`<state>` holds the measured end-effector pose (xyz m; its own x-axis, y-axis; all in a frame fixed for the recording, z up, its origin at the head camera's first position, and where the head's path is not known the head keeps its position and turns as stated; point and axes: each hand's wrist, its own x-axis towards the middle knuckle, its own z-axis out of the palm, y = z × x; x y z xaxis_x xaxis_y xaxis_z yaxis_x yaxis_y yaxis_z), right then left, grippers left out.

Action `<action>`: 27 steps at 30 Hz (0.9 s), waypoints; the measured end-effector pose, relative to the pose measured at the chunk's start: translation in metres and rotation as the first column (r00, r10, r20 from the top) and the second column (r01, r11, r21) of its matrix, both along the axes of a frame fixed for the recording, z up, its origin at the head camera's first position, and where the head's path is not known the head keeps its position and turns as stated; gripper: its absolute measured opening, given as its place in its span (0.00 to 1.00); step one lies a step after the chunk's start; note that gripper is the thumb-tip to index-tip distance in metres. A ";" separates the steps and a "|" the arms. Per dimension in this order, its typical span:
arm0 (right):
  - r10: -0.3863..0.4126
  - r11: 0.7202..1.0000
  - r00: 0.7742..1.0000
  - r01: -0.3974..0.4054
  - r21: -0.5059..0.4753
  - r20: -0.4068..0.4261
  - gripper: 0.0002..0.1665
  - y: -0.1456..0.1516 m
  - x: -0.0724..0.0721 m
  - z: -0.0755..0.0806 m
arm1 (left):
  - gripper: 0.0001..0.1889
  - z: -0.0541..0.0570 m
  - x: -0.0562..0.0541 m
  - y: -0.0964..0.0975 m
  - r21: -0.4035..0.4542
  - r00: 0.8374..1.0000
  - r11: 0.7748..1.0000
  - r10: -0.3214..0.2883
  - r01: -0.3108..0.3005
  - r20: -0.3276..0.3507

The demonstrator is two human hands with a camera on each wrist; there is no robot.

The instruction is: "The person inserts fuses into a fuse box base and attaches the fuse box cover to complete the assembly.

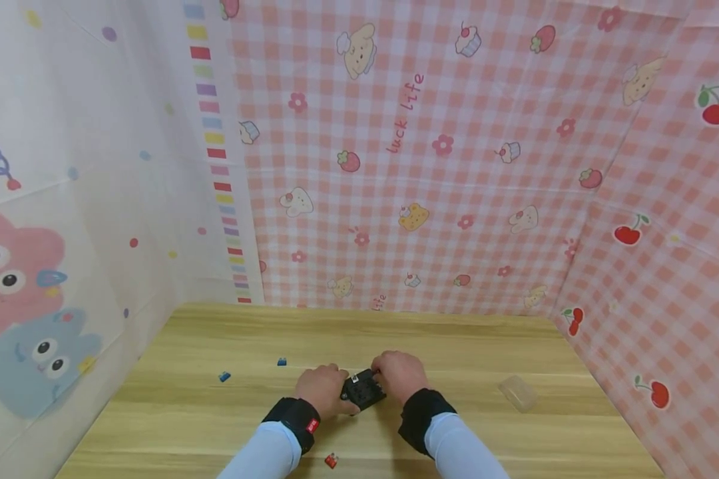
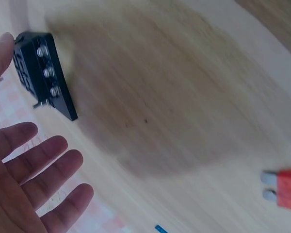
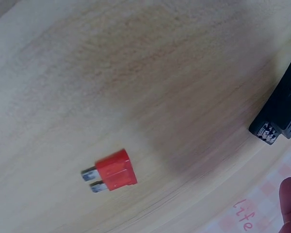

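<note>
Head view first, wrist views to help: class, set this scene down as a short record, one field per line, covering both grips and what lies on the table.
Left grip: thumb against the black box, fingers extended
Right grip: bent at the box's right side; anything pinched is hidden
Box detail: three metal screws along one side
Red fuse: lying nearer the person than the box, two metal prongs
Blue fuses: two, left of the box
Clear piece: right of both grips
Surface: wood-grain table
Backdrop: pink checked cloth

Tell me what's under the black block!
The wooden table spreads out around the black block. The spot straight underneath is covered by the block, so I can't see what's there.
</note>
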<state>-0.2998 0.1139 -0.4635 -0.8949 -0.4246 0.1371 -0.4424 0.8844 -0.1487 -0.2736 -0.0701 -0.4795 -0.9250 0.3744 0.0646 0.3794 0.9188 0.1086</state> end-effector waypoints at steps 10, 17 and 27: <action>0.025 1.000 1.000 -0.025 0.009 0.000 0.03 -0.002 -0.004 -0.002 | 0.33 -0.013 -0.004 0.013 -0.007 1.000 1.000 0.000 0.000 -0.009; 0.032 0.999 0.999 -0.032 0.019 0.005 0.03 -0.003 -0.006 -0.004 | 0.31 -0.019 -0.005 0.017 -0.036 0.998 0.999 -0.028 0.026 -0.058; 0.028 0.998 1.000 -0.028 0.050 -0.009 0.03 -0.004 -0.005 -0.006 | 0.26 -0.021 -0.008 0.018 -0.040 0.995 0.997 -0.069 0.066 -0.072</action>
<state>-0.3044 0.1100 -0.4691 -0.8813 -0.4560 0.1236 -0.4683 0.8778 -0.1009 -0.2812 -0.0522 -0.5010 -0.8909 0.4392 0.1156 0.4463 0.8938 0.0438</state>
